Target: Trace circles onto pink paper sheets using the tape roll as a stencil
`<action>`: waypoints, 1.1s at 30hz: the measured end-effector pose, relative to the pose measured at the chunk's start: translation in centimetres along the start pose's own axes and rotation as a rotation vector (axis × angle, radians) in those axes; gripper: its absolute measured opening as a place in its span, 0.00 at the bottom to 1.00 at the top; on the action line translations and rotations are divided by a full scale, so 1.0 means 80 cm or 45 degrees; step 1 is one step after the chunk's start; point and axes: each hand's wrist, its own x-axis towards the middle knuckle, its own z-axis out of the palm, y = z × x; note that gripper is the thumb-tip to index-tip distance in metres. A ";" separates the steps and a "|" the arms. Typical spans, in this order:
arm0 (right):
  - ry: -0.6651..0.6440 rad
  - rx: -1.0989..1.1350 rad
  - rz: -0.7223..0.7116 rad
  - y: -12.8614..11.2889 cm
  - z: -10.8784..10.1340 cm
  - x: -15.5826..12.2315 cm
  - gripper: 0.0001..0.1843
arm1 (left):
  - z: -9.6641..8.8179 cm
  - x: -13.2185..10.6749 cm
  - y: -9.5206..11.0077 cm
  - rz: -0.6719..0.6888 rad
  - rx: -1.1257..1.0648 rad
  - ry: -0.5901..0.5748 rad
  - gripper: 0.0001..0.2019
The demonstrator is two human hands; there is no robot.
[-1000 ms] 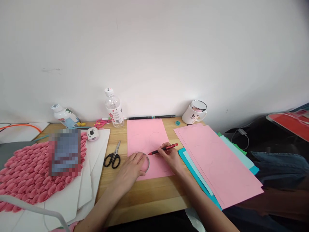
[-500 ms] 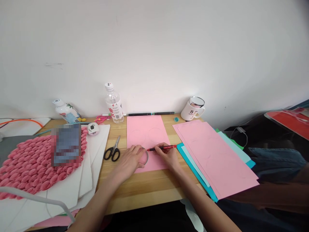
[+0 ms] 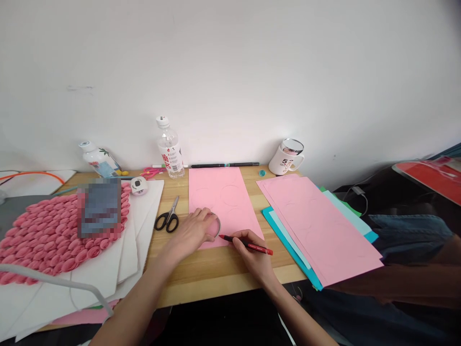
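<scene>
A pink sheet of paper lies on the wooden table with several pencil-thin circle outlines on it. My left hand curls its fingers over a round, grey-rimmed disc, holding it down on the sheet's lower part; pink shows inside the rim, and whether it is clear or open I cannot tell. Between the fingers of my right hand is a red and black pen, its dark tip at the disc's lower right edge. Black-handled scissors lie left of my left hand.
Right of the sheet is a stack of pink paper over blue and green sheets. A mug, a plastic bottle and dark pens stand or lie along the wall. Pink paper pieces cover a white board on the left.
The pen tip has moved down around the disc's right edge, and my right hand has lowered and tilted with it. My left hand keeps its hold on the disc. The view has shifted slightly.
</scene>
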 end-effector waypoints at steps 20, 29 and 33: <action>-0.126 -0.233 -0.289 0.003 0.007 -0.009 0.11 | -0.020 0.002 0.006 -0.021 -0.042 -0.098 0.22; -0.163 -0.443 -0.428 -0.012 0.023 -0.035 0.09 | -0.021 0.007 0.009 -0.025 -0.054 -0.101 0.18; -0.297 -0.369 -0.441 -0.015 0.029 -0.042 0.08 | -0.022 0.011 0.008 -0.038 -0.033 -0.141 0.17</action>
